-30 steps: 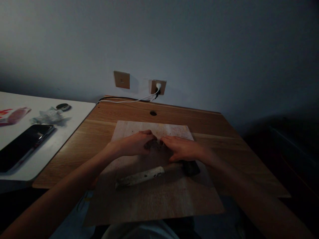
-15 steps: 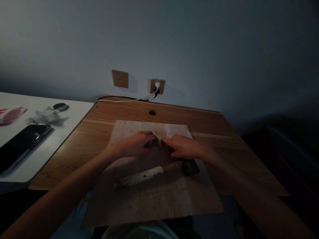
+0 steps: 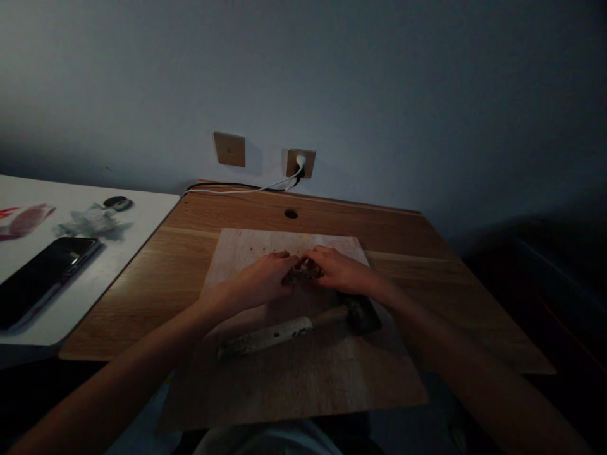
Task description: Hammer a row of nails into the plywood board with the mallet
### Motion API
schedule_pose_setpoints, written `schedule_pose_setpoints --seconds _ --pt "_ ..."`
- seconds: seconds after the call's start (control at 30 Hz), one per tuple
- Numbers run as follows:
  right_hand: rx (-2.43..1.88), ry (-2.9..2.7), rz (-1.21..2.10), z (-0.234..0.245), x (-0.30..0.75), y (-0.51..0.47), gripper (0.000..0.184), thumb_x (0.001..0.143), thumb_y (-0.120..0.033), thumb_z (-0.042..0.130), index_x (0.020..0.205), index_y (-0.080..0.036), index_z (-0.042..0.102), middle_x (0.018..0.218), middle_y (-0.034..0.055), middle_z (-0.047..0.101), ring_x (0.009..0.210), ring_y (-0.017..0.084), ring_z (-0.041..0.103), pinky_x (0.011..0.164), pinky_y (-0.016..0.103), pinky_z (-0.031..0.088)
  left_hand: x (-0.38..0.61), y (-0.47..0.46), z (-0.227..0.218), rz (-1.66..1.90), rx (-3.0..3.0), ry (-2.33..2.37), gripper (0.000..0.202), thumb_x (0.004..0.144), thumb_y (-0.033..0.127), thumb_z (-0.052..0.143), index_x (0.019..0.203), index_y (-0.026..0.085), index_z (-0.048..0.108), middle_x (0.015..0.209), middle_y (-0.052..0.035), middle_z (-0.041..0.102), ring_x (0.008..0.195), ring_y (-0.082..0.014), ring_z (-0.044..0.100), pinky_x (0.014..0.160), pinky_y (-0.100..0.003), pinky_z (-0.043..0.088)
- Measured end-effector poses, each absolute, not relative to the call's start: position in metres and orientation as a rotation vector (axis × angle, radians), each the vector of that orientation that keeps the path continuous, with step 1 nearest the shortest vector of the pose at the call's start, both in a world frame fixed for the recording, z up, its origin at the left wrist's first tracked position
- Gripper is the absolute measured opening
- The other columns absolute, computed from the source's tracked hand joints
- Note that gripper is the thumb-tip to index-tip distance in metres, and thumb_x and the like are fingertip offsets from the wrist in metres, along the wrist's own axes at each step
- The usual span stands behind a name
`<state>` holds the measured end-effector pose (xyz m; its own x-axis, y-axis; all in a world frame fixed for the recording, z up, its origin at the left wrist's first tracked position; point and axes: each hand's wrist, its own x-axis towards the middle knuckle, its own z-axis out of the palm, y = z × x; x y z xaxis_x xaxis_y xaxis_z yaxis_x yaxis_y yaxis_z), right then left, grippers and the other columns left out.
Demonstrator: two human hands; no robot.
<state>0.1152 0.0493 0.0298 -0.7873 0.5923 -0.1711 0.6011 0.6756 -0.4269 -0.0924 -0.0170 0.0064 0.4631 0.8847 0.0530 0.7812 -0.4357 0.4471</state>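
Observation:
My left hand (image 3: 269,275) and my right hand (image 3: 337,272) meet over the far half of a pale wooden board (image 3: 294,385), fingers curled and fingertips almost touching. Between them shows a cluster of small, dark, partly shiny pieces (image 3: 303,273), too small and dim to name. What each set of fingertips pinches is hidden. Just nearer to me, a hammer (image 3: 284,331) lies across the board, its worn whitish grip to the left and its dark head below my right hand. Beyond my hands, several small dark dots (image 3: 264,249) run in a row along the board.
The board lies on a brown wooden desk (image 3: 417,272) and overhangs its front edge. On a white table (image 3: 109,272) at the left are a phone (image 3: 45,275), crumpled clear plastic (image 3: 95,221) and a round dark object (image 3: 117,203). Cables (image 3: 237,188) run to a wall socket (image 3: 300,163).
My right hand has shifted slightly left and away from me, its pointing index finger now curled in. Small pieces between the hands show more clearly. The hammer stays put.

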Motion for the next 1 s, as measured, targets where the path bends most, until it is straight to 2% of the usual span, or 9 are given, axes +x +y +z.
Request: schedule_pose_setpoints --seconds 0.07,0.13,0.23,0.4,0.5,0.6,0.73,1.0 --pt "0.976 2.888 -0.802 0.028 0.111 0.05 0.028 0.083 -0.014 0.074 0.111 -0.012 0.071 0.107 0.0111 0.072 0.099 0.023 0.065 0.087 0.033 0.046 -0.087 -0.016 0.004 0.449 2.34 1.399 0.023 0.081 0.011 0.063 0.104 0.015 0.066 0.105 -0.0103 0.07 0.094 -0.0241 0.069 0.087 -0.038 0.057" --pt "0.962 2.912 -0.859 0.027 0.107 0.049 0.023 0.083 -0.009 0.07 0.105 -0.012 0.073 0.104 0.0108 0.074 0.096 0.022 0.067 0.085 0.032 0.046 -0.084 -0.015 0.002 0.494 2.324 1.384 0.024 0.08 0.008 0.06 0.103 0.015 0.066 0.102 -0.0099 0.072 0.092 -0.0235 0.069 0.086 -0.037 0.057" --pt "0.969 2.938 -0.926 0.028 0.103 0.046 0.022 0.081 -0.005 0.068 0.101 -0.011 0.075 0.103 0.0111 0.076 0.094 0.021 0.068 0.084 0.03 0.046 -0.084 -0.018 0.002 0.518 2.296 1.387 0.024 0.08 0.005 0.058 0.101 0.014 0.066 0.1 -0.0099 0.073 0.091 -0.0234 0.07 0.085 -0.037 0.057" --pt "1.044 2.913 -0.956 0.033 0.099 0.04 0.019 0.078 -0.001 0.067 0.09 -0.013 0.075 0.088 0.0063 0.075 0.083 0.017 0.066 0.075 0.026 0.044 -0.082 -0.027 0.0 0.565 2.288 1.404 0.03 0.082 0.003 0.055 0.107 0.014 0.068 0.104 -0.0098 0.071 0.093 -0.0243 0.07 0.087 -0.038 0.057" --pt "1.076 2.916 -0.923 0.034 0.099 0.038 0.023 0.076 0.002 0.065 0.091 -0.012 0.075 0.087 0.0064 0.075 0.082 0.017 0.066 0.074 0.025 0.043 -0.083 -0.032 -0.004 0.578 2.301 1.408 0.032 0.084 0.002 0.053 0.109 0.014 0.07 0.108 -0.0105 0.071 0.097 -0.0242 0.07 0.091 -0.038 0.057" --pt "1.026 2.932 -0.962 0.031 0.099 0.035 0.024 0.077 0.002 0.066 0.095 -0.011 0.075 0.089 0.0072 0.075 0.083 0.017 0.067 0.075 0.024 0.044 -0.087 -0.035 -0.009 0.593 2.317 1.346 0.033 0.084 0.002 0.055 0.11 0.015 0.071 0.112 -0.0103 0.071 0.101 -0.023 0.07 0.095 -0.037 0.057" --pt "0.996 2.982 -0.879 0.026 0.099 0.032 0.015 0.078 -0.001 0.068 0.087 -0.011 0.074 0.085 0.0068 0.072 0.081 0.017 0.064 0.073 0.025 0.041 -0.092 -0.036 -0.012 0.643 2.303 1.33 0.033 0.087 0.003 0.054 0.112 0.015 0.072 0.109 -0.0095 0.072 0.1 -0.0224 0.071 0.095 -0.037 0.057" --pt "1.015 2.984 -0.835 0.028 0.096 0.032 0.017 0.078 0.0 0.064 0.083 -0.013 0.074 0.082 0.0058 0.071 0.078 0.016 0.06 0.071 0.024 0.038 -0.096 -0.04 -0.013 0.67 2.336 1.358 0.029 0.091 0.007 0.054 0.113 0.017 0.07 0.111 -0.0086 0.071 0.101 -0.0212 0.069 0.095 -0.036 0.057"
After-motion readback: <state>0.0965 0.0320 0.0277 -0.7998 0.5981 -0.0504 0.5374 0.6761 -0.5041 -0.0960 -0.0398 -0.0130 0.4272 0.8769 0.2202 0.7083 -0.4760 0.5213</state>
